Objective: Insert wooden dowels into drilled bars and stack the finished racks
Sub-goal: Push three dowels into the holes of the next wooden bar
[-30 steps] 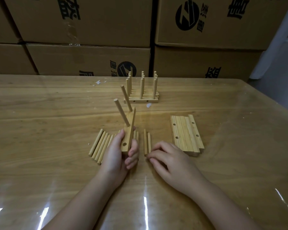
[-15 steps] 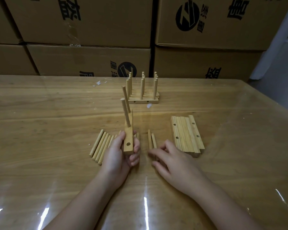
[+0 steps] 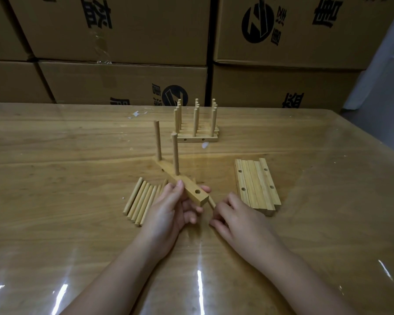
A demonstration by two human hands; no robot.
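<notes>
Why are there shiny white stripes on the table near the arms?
Head view: the white streaks are glare, light bouncing off the glossy clear cover on the table; same view, the cardboard boxes behind look dimmer, and nothing is badly blurred.

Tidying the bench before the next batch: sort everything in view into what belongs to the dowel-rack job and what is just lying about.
Belongs to the job:
- half-filled bar, held by the left hand
- single dowel, pinched by the right hand
- loose dowels
- drilled bars
- finished racks

Just lying about:
- cardboard boxes
- white scraps
- clear table cover
</notes>
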